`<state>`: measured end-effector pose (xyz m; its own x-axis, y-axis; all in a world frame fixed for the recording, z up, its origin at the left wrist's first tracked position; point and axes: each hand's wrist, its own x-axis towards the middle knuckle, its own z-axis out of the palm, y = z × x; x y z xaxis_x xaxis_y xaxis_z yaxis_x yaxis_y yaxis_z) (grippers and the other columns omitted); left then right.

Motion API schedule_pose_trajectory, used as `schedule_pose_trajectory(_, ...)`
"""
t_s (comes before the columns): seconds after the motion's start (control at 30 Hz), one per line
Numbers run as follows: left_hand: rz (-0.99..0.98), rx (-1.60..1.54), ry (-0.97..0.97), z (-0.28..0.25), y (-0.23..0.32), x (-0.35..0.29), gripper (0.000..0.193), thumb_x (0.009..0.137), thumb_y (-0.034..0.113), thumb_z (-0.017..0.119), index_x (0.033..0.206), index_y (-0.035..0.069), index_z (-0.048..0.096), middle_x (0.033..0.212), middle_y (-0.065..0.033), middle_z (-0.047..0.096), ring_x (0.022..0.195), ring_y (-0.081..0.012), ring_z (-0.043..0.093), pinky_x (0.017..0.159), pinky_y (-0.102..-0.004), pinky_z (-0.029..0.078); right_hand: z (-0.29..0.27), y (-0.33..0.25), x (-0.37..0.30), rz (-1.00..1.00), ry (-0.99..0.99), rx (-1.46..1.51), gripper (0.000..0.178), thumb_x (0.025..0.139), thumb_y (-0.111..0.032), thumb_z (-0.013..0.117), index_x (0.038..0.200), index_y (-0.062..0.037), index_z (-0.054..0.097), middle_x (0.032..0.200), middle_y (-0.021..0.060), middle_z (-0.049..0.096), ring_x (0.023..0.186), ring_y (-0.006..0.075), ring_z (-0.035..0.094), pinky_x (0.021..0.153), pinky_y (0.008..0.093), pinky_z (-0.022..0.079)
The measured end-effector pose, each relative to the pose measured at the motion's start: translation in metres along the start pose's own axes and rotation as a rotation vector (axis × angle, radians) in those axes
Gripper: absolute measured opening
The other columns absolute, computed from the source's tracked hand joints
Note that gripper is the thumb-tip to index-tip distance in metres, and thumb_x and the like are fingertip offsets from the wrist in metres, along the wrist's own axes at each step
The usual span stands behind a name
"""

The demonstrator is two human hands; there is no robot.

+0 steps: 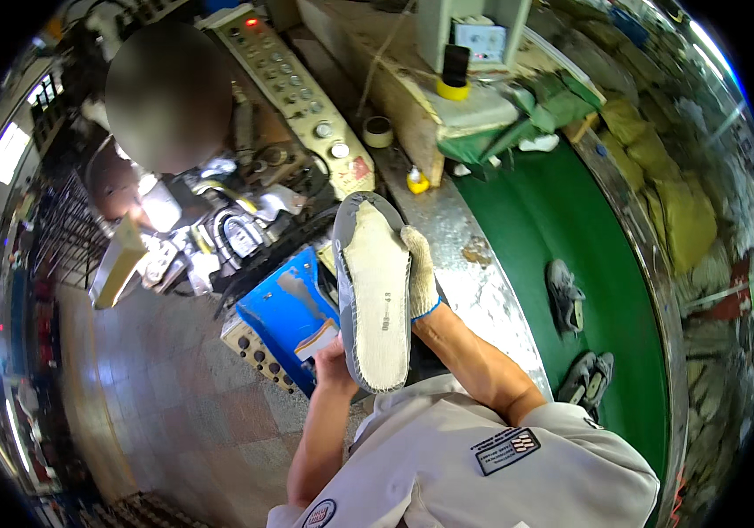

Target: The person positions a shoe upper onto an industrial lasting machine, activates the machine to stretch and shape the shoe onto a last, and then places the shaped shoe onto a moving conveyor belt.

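Observation:
A grey shoe upper (pixel 377 299) is held up in front of me, its pale, stitched-on bottom facing me and its toe pointing away. My right hand (pixel 422 271), in a knitted glove with a blue cuff edge, grips its right side near the toe, with the thumb showing along the edge. Bare and lower down, my left hand (pixel 334 365) closes on the left side near the heel. The shoe hides most of its fingers. A pale flat piece (pixel 316 341) shows just beyond that hand, against the blue machine cover (pixel 282 304).
Ahead on the left stands a machine with metal clamps (pixel 240 233) and a long control panel (pixel 293 88). A metal-edged bench with a green conveyor belt (pixel 526 220) runs along my right. Grey shoes (pixel 564 297) lie on it. A yellow bottle (pixel 417 180) stands on the metal edge.

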<state>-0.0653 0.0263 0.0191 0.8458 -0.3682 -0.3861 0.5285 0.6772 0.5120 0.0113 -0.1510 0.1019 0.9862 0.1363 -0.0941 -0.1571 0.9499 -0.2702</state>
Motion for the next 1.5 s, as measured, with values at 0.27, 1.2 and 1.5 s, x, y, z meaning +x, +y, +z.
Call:
schedule_pose_trajectory(0.27, 0.301, 0.537, -0.041, 0.097, 0.039, 0.049, 0.053, 0.097, 0.031, 0.067, 0.132, -0.007, 0.06, 0.12, -0.0091, 0.069, 0.106, -0.0151, 0.063, 0.096, -0.0305, 0.046, -0.051, -0.037, -0.04, 0.01, -0.003, -0.068, 0.059, 0.09, -0.035, 0.064, 0.135, 0.0019, 0.056, 0.12, 0.0172, 0.068, 0.102, 0.0261, 0.07, 0.091, 0.0375, 0.057)
schedule_pose_trajectory(1.2, 0.613, 2.417, 0.383, -0.003, -0.012, 0.035, 0.026, 0.101, 0.02, 0.056, 0.112, 0.001, 0.068, 0.124, -0.0172, 0.063, 0.112, -0.0382, 0.06, 0.09, -0.05, 0.048, -0.496, -0.339, -0.086, 0.484, 1.061, -2.853, 0.05, 0.094, -0.019, 0.05, 0.137, 0.0066, 0.048, 0.134, 0.0355, 0.051, 0.118, 0.0519, 0.054, 0.095, 0.0621, 0.044)
schedule_pose_trajectory(1.5, 0.55, 2.352, 0.518, 0.012, -0.018, 0.053, 0.02, 0.096, 0.014, 0.057, 0.106, 0.003, 0.07, 0.113, -0.0142, 0.065, 0.106, -0.0336, 0.062, 0.09, -0.0461, 0.047, -0.458, -0.392, 0.15, 0.271, 1.067, -1.835, 0.047, 0.088, -0.037, 0.063, 0.116, 0.0006, 0.068, 0.112, 0.0261, 0.07, 0.105, 0.041, 0.068, 0.088, 0.044, 0.056)
